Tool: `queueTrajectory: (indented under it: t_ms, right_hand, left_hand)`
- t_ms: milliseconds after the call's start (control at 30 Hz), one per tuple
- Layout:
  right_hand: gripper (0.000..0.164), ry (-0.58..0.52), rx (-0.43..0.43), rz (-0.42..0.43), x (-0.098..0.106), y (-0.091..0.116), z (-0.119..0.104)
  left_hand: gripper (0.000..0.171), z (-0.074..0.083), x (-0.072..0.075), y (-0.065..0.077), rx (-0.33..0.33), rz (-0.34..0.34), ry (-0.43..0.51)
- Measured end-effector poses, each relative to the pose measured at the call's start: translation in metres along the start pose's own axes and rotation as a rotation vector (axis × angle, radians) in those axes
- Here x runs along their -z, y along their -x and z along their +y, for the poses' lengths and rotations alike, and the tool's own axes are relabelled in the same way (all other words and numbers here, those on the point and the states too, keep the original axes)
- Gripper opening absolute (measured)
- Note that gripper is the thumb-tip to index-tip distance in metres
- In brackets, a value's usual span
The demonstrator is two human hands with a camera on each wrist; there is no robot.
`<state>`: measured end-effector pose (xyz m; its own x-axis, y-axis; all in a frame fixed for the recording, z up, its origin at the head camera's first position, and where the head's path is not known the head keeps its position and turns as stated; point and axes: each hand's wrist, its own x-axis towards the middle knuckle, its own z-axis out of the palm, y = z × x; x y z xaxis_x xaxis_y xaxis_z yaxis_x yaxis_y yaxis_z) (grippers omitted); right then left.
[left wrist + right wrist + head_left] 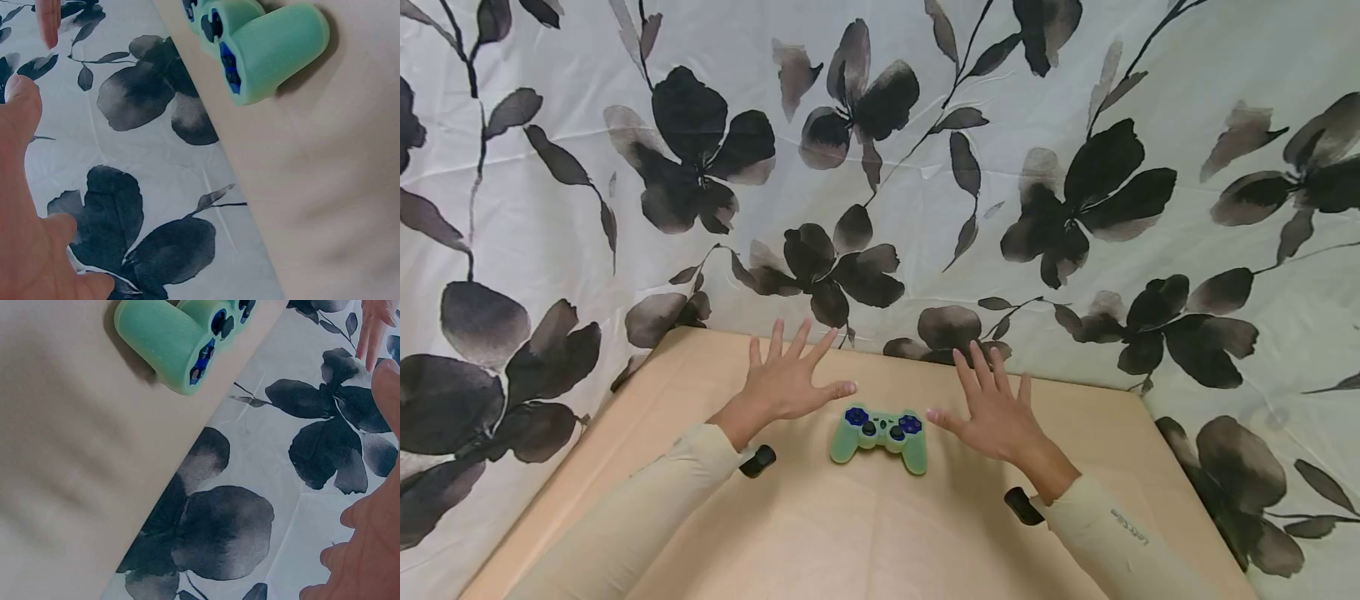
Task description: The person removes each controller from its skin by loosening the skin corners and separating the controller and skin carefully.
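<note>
A game controller (881, 433) in a light green silicone cover, with blue buttons and black sticks, lies on the tan table. On its left, my left hand (786, 383) is held with the fingers spread and touches nothing. To the right of the controller, my right hand (996, 417) is likewise spread, its thumb pointing toward the controller without contact. The left wrist view shows one green grip (281, 53) of the controller near the top. Its other grip (162, 344) appears at the top of the right wrist view.
The tan tabletop (820, 542) ends at a back edge against a white cloth (940, 225) printed with dark flowers, which hangs behind and at both sides. Black wrist devices (757, 461) sit at the cuffs of the cream sleeves. Hand shadows fall on the table.
</note>
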<state>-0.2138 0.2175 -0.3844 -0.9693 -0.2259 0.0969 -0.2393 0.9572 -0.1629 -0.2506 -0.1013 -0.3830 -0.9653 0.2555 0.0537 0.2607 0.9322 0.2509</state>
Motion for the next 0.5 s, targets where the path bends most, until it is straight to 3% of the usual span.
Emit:
queueTrajectory:
  t_ms: [500]
  right_hand:
    - [0.102, -0.017, -0.001, -0.002, -0.020, -0.003, -0.001]
  left_hand:
    - [0.098, -0.013, -0.020, -0.003, -0.013, 0.034, -0.006]
